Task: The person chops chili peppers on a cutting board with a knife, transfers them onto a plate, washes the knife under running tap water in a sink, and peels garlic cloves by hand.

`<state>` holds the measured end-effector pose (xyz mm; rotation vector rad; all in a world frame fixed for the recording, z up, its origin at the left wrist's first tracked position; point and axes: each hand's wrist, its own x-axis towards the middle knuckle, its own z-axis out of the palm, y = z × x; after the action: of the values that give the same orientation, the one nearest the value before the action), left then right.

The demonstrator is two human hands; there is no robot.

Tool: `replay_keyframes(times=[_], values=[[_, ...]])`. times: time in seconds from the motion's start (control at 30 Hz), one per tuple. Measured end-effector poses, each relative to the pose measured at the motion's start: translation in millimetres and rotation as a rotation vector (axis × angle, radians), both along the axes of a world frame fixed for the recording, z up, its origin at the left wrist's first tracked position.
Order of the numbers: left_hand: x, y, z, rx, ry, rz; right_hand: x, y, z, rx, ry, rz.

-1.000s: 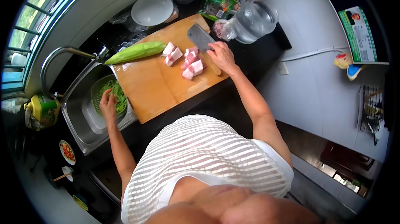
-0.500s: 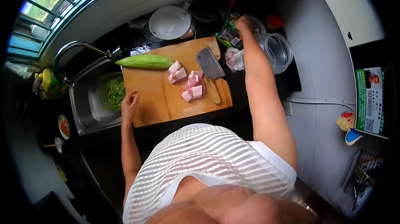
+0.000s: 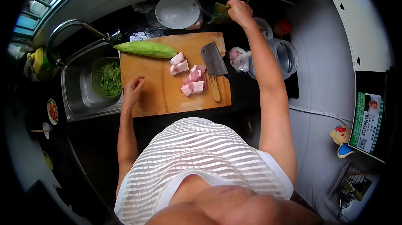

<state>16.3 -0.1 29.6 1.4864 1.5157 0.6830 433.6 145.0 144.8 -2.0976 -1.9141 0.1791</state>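
Note:
My right hand (image 3: 240, 12) grips a green plastic packet (image 3: 220, 14) at the back of the counter, right of a white plate (image 3: 177, 11). My left hand (image 3: 133, 91) hovers at the left edge of the wooden cutting board (image 3: 157, 93), fingers loosely bent and slightly apart, with nothing seen in them. On the board lie a long peeled green gourd (image 3: 146, 49), several chunks of raw pork (image 3: 195, 81) and a cleaver (image 3: 214, 59) with a wooden handle. What the packet contains cannot be made out.
Left of the board is a steel sink (image 3: 77, 87) holding a green basket of leafy greens (image 3: 110, 79). A knotted plastic bag (image 3: 240, 59) and a clear tub (image 3: 285, 59) stand near my right forearm. A small bowl of chopped red pepper (image 3: 52, 111) sits far left.
My right hand has lifted the green packet off the counter at the right and moved it left toward the plate. My left hand has shifted slightly, its fingers now over the board.

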Motion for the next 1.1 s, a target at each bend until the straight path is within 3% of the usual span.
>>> replay_keyframes(times=[0.07, 0.3, 0.5, 0.6, 0.73, 0.9, 0.97, 1.03, 1.07, 1.1], values=[[4, 2, 4, -0.029, -0.047, -0.016, -9, 14, -5, -0.152, -0.028, 0.022], [-1, 4, 0, -0.004, -0.064, -0.02, -25, 32, 4, -0.284, -0.055, 0.056], [3, -1, 6, 0.026, -0.012, 0.009, 0, 54, 63, 0.147, 0.053, 0.078], [9, 4, 3, 0.041, -0.062, -0.008, 2, 72, 56, 0.188, -0.085, 0.106], [15, 11, 5, 0.015, -0.084, -0.031, -9, 84, 24, 0.05, -0.215, 0.015], [23, 20, 13, -0.001, -0.198, -0.054, -7, 104, -26, -0.081, -0.031, 0.061], [26, 24, 15, -0.005, -0.209, -0.07, -5, 98, -18, -0.047, 0.138, 0.131], [28, 30, 13, -0.015, -0.228, -0.095, 11, 84, 0, 0.065, 0.074, 0.287], [27, 33, 11, -0.015, -0.2, -0.099, 26, 90, -3, 0.013, 0.126, 0.306], [27, 36, 11, -0.011, -0.169, -0.101, 30, 72, 35, -0.135, 0.235, 0.373]])
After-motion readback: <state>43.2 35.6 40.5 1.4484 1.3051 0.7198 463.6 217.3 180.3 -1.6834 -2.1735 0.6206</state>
